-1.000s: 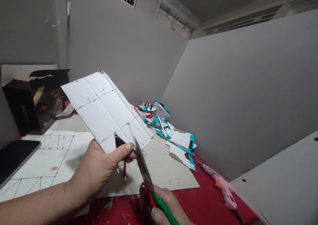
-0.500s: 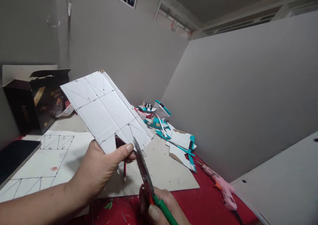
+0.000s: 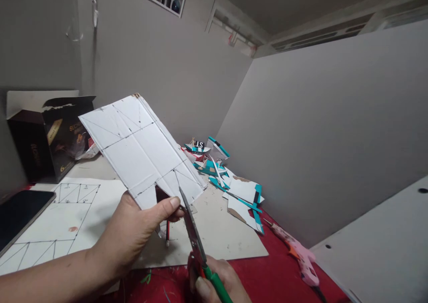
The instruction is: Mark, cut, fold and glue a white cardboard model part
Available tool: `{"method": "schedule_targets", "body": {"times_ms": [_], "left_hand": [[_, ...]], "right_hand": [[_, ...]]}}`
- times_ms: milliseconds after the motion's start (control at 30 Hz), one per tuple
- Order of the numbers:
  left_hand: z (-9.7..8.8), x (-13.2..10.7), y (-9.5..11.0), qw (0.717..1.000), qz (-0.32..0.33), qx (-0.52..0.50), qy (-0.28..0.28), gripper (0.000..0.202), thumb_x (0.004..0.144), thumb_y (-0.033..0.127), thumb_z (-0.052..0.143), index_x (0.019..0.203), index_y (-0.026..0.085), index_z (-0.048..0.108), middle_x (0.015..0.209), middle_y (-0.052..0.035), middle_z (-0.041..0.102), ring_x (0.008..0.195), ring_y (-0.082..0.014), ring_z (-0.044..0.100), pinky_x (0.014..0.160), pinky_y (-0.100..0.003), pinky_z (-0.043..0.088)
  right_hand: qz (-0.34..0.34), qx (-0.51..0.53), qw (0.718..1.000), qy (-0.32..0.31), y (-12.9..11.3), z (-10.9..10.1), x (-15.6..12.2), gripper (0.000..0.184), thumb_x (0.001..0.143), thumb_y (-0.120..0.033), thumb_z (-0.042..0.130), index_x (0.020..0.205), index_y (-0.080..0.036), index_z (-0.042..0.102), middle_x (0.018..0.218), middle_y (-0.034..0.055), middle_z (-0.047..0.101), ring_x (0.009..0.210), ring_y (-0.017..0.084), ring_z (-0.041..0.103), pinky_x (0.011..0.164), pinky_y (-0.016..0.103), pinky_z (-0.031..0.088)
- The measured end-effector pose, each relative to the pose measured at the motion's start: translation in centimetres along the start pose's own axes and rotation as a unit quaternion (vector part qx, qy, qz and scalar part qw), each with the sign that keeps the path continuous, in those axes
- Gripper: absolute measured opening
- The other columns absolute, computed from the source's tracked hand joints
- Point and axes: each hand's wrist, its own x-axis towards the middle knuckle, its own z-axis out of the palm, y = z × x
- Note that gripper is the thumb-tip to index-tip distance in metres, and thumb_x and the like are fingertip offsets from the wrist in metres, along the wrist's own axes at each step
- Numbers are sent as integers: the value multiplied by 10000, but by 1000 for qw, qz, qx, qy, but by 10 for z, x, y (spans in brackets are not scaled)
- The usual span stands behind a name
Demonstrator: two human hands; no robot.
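My left hand (image 3: 143,222) pinches the lower edge of a white cardboard sheet (image 3: 143,147), thumb on top, and holds it tilted above the table. Pencil lines and folds cross the sheet, and a notch is cut out beside my thumb. My right hand (image 3: 217,278) grips scissors (image 3: 195,236) with green and red handles. Their blades point up and meet the sheet's lower edge, near a slanted pencil line just right of my left thumb. The lower blade is partly hidden.
At the left lie a phone (image 3: 23,218) and paper with a drawn pattern (image 3: 60,218), before a dark box (image 3: 47,138). Teal and white cardboard scraps (image 3: 244,191) lie right of centre. A pink glue gun (image 3: 297,254) rests on the red cloth (image 3: 247,271). A pencil (image 3: 167,234) lies below the sheet.
The hands, sheet and scissors hold nearly the same pose, with the blades still at the lower edge. The view has shifted slightly.
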Motion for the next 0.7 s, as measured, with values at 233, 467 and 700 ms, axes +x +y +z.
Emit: {"method": "schedule_targets", "body": {"times_ms": [233, 467, 700], "left_hand": [[-6, 3, 8, 999, -25, -16, 37, 227, 749, 380, 766, 839, 181, 709, 714, -24, 736, 659, -175, 683, 633, -260, 566], [-3, -1, 3, 999, -10, 31, 32, 195, 777, 365, 735, 740, 177, 694, 608, -4, 717, 595, -146, 658, 564, -212, 517], [1, -2, 3, 997, -31, 35, 54, 151, 763, 322, 730, 764, 174, 700, 570, 9, 705, 573, -145, 650, 555, -211, 514]], "right_hand": [[52, -32, 998, 26, 10, -2, -10, 537, 844, -700, 441, 765, -187, 577, 588, -39, 326, 523, 111, 317, 476, 233, 305], [68, -40, 996, 42, 5, -2, -12, 548, 793, -748, 465, 741, -214, 575, 615, -9, 400, 566, 147, 403, 500, 245, 379], [52, -33, 998, 16, 5, -3, -8, 581, 863, -714, 404, 827, -170, 604, 612, -38, 339, 563, 110, 328, 514, 223, 345]]}}
